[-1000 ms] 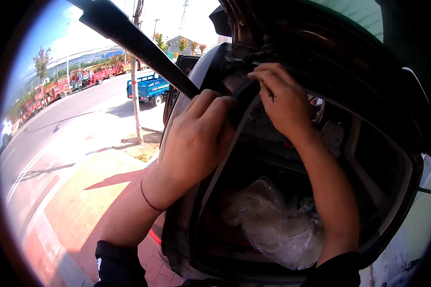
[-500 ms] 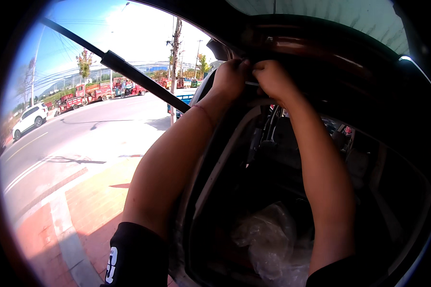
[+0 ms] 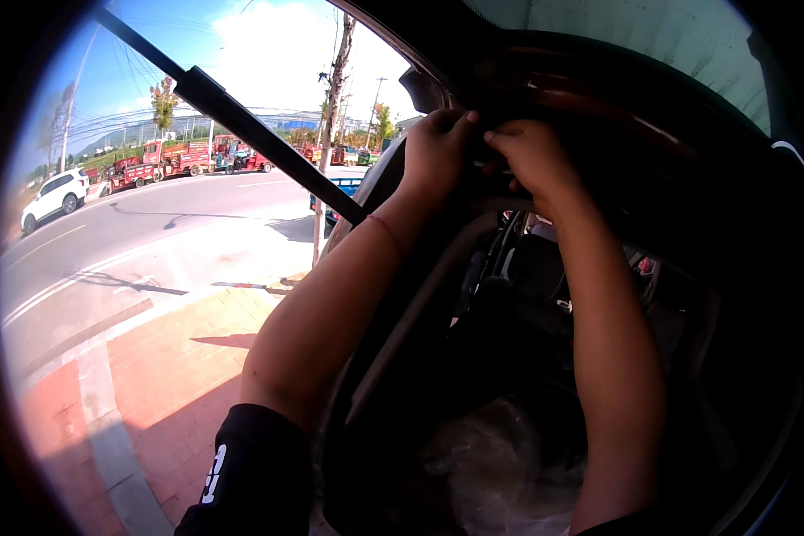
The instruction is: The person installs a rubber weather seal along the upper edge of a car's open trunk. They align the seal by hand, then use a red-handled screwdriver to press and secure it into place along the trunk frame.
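Both my arms reach up to the dark underside of a raised car tailgate [image 3: 634,152]. My left hand [image 3: 438,147] is closed, thumb and forefinger together by the tailgate's left part. Just right of it, my right hand [image 3: 531,159] is closed in a pinch, its fingertips a small gap from the left hand's. Deep shadow hides whatever lies between or behind the fingers. Left of my left forearm, a black gas strut [image 3: 268,147] runs slantwise down to the car body.
Below my hands is the open cargo space, with a crumpled clear plastic bag [image 3: 487,456] and dark seats [image 3: 536,263] farther in. To the left lie brick paving [image 3: 170,375] and a road with a white car [image 3: 55,198] and several red three-wheeled trucks [image 3: 183,159].
My right hand has moved slightly right and down, and the fingertips have drawn a little apart. The view has shifted slightly, and the plastic bag appears lower and darker.
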Demonstrator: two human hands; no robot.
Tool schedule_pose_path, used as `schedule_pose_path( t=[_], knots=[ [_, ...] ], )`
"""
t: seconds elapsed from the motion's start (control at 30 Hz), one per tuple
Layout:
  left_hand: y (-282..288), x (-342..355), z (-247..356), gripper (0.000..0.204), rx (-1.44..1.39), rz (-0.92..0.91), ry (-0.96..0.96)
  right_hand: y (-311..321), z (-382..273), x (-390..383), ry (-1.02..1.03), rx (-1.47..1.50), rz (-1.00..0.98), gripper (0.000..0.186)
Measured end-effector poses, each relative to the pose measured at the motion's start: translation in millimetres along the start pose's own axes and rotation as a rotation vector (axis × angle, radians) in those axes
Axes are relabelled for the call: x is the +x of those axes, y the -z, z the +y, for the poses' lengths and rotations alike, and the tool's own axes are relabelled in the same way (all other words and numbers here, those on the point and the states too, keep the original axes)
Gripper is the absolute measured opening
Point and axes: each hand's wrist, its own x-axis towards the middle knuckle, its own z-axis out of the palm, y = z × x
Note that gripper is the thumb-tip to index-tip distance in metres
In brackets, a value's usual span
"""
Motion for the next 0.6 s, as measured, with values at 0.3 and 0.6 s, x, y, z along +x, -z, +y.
schedule_pose_path(
  t=[0.3, 0.6],
  knots=[
    [62.3, -138.6, 19.6, 0.021, 0.506, 0.011, -0.493, 3.5, -4.5, -7.7, 0.020, -0.280, 0.014, 0.039],
    [169.8, -203.4, -16.9, 0.042, 0.604, -0.153, -0.533, -83.3, -16.2, -20.0, 0.512, -1.212, 0.085, 0.047]
  ],
)
